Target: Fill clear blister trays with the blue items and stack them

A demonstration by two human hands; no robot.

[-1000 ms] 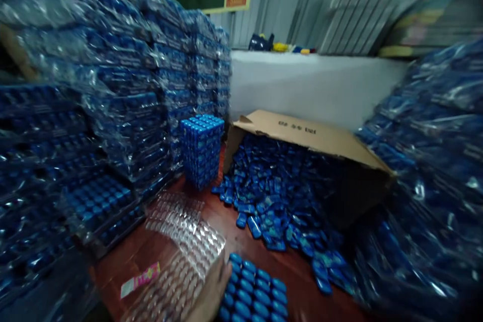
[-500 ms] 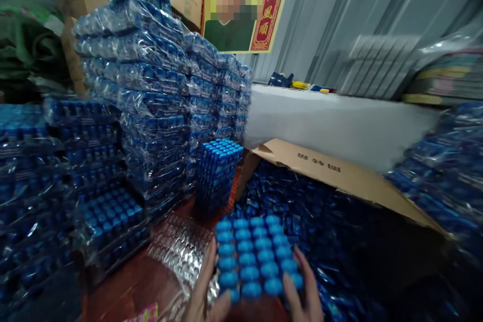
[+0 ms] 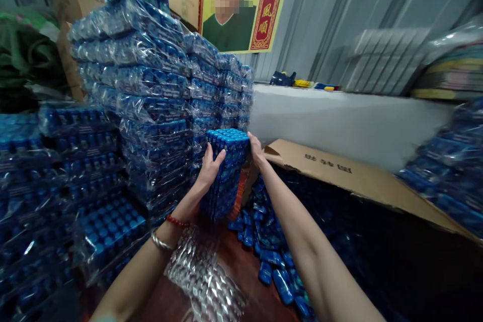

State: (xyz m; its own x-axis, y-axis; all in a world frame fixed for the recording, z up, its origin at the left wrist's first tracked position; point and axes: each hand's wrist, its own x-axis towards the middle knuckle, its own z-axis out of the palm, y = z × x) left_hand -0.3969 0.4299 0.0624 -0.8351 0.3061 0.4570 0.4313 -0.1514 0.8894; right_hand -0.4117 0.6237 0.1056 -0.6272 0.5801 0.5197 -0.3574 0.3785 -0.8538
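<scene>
A tall stack of small blue bottle-like pieces (image 3: 222, 186) stands on the red-brown table, its rounded light-blue tops in tight rows. My left hand (image 3: 210, 165) presses against the near left side of its top layer, thumb apart from the fingers. On the right side of that layer lies my right hand (image 3: 256, 149), its far fingers partly hidden. Between them the two hands hold the top layer. Below my forearms is a clear moulded plastic sheet (image 3: 207, 276). Loose blue pieces (image 3: 279, 282) are heaped beside my right forearm.
Film-wrapped packs of blue pieces (image 3: 151, 90) rise in high stacks at the left and back. A lower wrapped pack (image 3: 113, 221) is at left. An open cardboard carton (image 3: 324, 161) lies at right, before a white panel (image 3: 339, 110). More packs (image 3: 449, 151) are at far right.
Both hands have moved forward from the near edge with the block of blue pieces and set it against the top of the stack, which now looks taller. More loose pieces and table show.
</scene>
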